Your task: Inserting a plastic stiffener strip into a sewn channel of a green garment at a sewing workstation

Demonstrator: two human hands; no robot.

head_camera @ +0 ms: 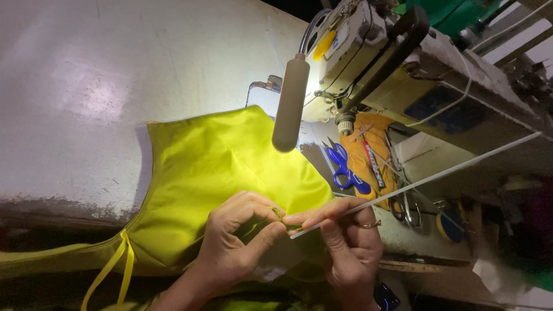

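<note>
Left hand (239,239) pinches the edge of shiny yellow-green satin fabric (219,167) at the table's near edge. Right hand (345,239) grips a thin white plastic rod (426,181), fingertips touching the left's. Blue-handled scissors (345,168) lie nearby.

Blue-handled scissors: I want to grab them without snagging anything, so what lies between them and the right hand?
In the head view, only the long thin white rod crosses between the blue-handled scissors and the right hand; its near end is pinched in that hand.

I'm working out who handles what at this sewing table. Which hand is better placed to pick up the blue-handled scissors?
Probably the right hand: the blue-handled scissors lie just beyond it, on its side. The left hand is farther away, pinching the yellow-green fabric.
</note>
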